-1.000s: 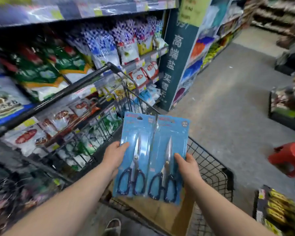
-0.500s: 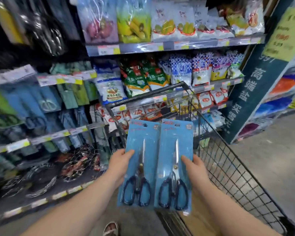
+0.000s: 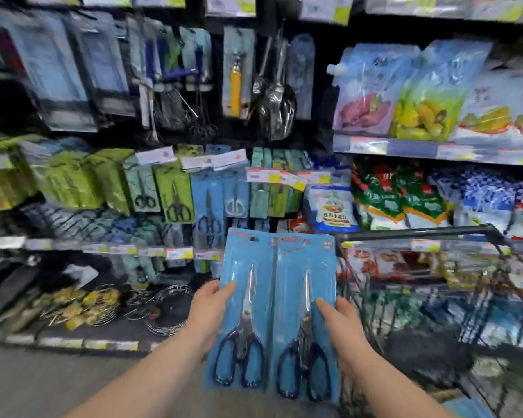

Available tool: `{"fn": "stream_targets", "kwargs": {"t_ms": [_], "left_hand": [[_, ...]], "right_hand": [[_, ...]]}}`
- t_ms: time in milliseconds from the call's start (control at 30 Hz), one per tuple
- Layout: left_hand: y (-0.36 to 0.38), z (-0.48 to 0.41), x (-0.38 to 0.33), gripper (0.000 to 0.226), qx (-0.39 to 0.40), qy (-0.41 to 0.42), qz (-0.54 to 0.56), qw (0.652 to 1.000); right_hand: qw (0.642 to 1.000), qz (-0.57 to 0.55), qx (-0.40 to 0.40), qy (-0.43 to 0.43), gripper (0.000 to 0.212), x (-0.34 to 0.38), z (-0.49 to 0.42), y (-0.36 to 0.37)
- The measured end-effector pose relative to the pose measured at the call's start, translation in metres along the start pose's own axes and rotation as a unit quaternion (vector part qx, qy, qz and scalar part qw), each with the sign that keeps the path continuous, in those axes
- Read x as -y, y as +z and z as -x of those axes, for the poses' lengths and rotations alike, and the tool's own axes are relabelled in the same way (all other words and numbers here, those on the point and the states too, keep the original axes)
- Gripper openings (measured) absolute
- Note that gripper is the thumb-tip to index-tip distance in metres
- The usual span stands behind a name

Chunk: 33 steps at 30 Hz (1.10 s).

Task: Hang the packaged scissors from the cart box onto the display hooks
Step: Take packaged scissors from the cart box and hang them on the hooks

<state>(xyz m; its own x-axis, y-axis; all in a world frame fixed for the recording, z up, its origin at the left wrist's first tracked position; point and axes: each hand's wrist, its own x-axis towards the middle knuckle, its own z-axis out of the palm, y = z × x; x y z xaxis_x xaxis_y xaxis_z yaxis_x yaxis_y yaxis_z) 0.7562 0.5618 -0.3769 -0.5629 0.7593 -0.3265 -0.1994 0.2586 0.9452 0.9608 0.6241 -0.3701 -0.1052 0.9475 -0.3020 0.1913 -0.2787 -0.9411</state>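
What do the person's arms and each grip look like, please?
The left forearm and right forearm are bare as far as the frame shows; no sleeve is visible. The left grip and the right grip are bare hands: no glove, watch, band or ring shows. Motion blur hides any finer marks.

Bright store light; motion blur; wide-angle edge bending.

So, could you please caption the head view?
Left hand and right hand hold two scissors packs before the scissors display.
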Motion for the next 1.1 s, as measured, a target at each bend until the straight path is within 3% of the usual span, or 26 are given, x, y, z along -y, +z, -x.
{"fn": "stream_targets", "kwargs": {"t_ms": [233,367,567,800,933,1000,1100], "left_hand": [[-0.116,-0.089,-0.044,0.02,-0.052,0.014,0.014,0.998],[-0.164,-0.13,-0.062,0.017,-0.072,0.033,-0.023,0.997],[-0.186,-0.185,-0.066,0.032,-0.071,0.019,-0.017,0.997],[-0.191,-0.229,-0.062,0.026,-0.082,-0.003,-0.012,0.997],[-0.19,-0.255,-0.062,0.015,-0.095,0.007,-0.016,0.995],[-0.186,-0.266,-0.062,0.011,-0.092,0.006,-0.01,0.996],[-0.178,-0.278,-0.061,0.011,-0.08,0.0,0.012,0.997]], "right_hand": [[0.999,0.008,0.049,-0.011,0.011,0.037,-0.049,0.152],[0.997,0.005,0.08,-0.005,0.02,0.049,-0.063,0.211],[0.998,0.015,0.056,0.006,0.025,0.066,-0.099,0.252],[0.997,0.057,0.049,0.003,0.036,0.07,-0.162,0.283],[0.996,0.059,0.072,0.005,0.054,0.067,-0.197,0.303],[0.996,0.053,0.076,0.007,0.049,0.066,-0.214,0.31],[0.996,0.053,0.075,-0.006,0.011,0.065,-0.232,0.316]]}}
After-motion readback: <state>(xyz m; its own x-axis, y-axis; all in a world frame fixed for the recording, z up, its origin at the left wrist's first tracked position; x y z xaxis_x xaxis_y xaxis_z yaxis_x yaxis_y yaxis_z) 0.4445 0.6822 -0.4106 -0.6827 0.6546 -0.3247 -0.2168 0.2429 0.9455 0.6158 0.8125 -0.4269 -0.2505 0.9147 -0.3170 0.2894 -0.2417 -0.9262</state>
